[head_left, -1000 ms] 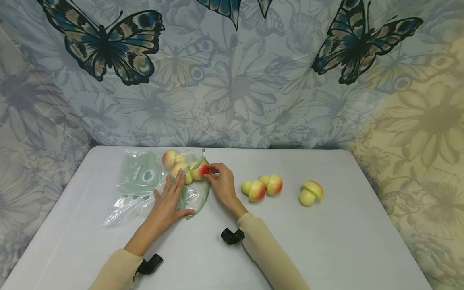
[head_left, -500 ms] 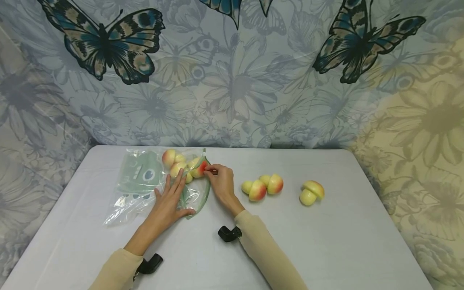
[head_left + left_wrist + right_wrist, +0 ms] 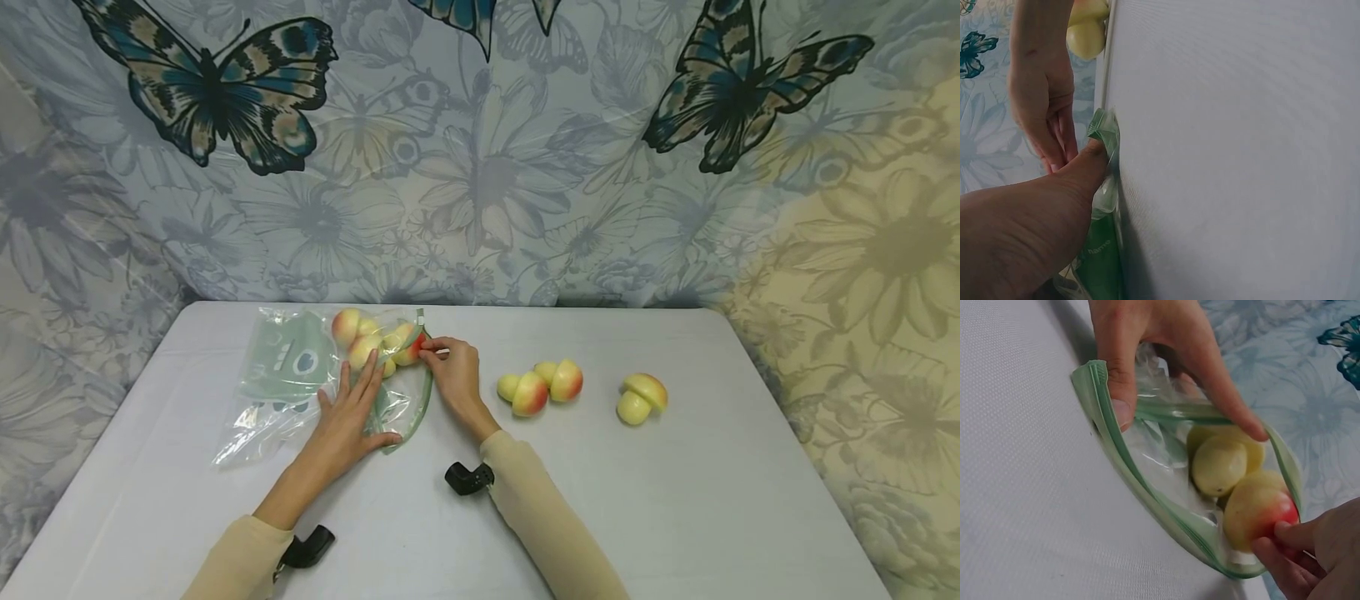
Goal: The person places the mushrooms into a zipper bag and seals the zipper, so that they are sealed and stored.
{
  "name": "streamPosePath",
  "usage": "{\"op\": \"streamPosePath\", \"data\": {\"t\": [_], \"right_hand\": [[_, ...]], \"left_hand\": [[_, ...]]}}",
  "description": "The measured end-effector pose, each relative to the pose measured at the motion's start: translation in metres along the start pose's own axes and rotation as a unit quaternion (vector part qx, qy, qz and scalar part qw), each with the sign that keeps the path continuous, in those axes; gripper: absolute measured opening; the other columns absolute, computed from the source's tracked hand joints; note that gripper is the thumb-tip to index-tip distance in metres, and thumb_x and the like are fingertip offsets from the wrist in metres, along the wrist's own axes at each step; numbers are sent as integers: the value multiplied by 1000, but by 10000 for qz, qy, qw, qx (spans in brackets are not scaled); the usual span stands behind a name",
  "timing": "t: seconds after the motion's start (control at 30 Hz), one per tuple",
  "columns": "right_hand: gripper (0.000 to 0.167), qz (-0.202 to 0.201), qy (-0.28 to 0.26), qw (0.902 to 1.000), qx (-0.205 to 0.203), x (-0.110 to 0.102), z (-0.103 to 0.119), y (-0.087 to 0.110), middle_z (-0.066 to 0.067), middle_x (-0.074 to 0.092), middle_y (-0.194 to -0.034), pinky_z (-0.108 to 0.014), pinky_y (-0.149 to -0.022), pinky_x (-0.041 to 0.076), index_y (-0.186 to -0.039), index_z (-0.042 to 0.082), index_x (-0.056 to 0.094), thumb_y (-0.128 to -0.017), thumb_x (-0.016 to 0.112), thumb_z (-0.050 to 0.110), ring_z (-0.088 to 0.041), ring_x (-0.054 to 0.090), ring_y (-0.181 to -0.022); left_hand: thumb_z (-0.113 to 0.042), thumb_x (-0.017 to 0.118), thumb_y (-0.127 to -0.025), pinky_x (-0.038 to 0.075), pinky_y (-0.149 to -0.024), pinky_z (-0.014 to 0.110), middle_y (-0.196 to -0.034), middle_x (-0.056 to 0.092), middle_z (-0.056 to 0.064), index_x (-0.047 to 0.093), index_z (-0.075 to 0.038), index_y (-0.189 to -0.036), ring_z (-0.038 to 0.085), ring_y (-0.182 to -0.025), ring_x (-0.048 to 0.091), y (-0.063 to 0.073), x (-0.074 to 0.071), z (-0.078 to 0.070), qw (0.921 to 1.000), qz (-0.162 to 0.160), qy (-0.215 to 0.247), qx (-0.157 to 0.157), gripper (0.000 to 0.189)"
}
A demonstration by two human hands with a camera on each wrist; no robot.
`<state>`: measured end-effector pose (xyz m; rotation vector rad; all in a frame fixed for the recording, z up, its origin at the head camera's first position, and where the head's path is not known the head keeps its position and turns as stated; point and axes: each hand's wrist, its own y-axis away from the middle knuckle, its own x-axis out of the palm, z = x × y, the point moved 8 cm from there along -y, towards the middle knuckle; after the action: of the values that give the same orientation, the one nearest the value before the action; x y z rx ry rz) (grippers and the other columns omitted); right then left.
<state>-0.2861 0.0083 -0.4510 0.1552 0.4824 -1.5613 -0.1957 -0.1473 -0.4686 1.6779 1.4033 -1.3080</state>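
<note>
A clear zip bag (image 3: 288, 358) with a green printed panel and green zip edges lies on the table. Inside it are several yellow-and-red toy mushrooms (image 3: 363, 350). My left hand (image 3: 347, 425) rests on the bag with fingers spread and straight. Its thumb (image 3: 1122, 412) is at the lower zip edge in the right wrist view, with the bag's mouth (image 3: 1147, 481) gaping. My right hand (image 3: 457, 375) has thumb and fingertips on the red cap of a toy mushroom (image 3: 1260, 509) just inside the mouth. In the left wrist view the mushrooms in the bag are mostly hidden.
Right of the bag, two toy mushrooms (image 3: 531, 393) lie close together on the white table (image 3: 720, 500). A single toy mushroom (image 3: 641, 398) lies farther right. A butterfly-patterned cloth (image 3: 495, 208) hangs behind the table.
My right hand has shifted slightly left, and the toy mushroom at its fingertips sits a little deeper in the bag. The left hand stays in place.
</note>
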Motion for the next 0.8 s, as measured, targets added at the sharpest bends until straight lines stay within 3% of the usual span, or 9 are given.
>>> {"op": "streamPosePath", "data": {"t": [0.47, 0.8], "right_hand": [[14, 99, -35, 9996, -246, -11, 9, 10, -13, 74, -93, -22, -69, 57, -98, -1, 75, -85, 73, 0, -23, 73, -80], [20, 272, 27, 9946, -1002, -42, 51, 26, -10, 72, -102, -23, -75, 57, -105, -1, 72, -86, 72, -2, -22, 71, -89]], "left_hand": [[-47, 83, -71, 16, -91, 86, -165, 1, 6, 27, 2, -153, 54, -143, 5, 1, -1, 0, 10000, -41, 9, -65, 111], [-45, 84, -70, 15, -91, 86, -165, 1, 6, 28, 2, -152, 54, -143, 5, 0, -1, 0, 9999, -70, 65, -49, 110]]}}
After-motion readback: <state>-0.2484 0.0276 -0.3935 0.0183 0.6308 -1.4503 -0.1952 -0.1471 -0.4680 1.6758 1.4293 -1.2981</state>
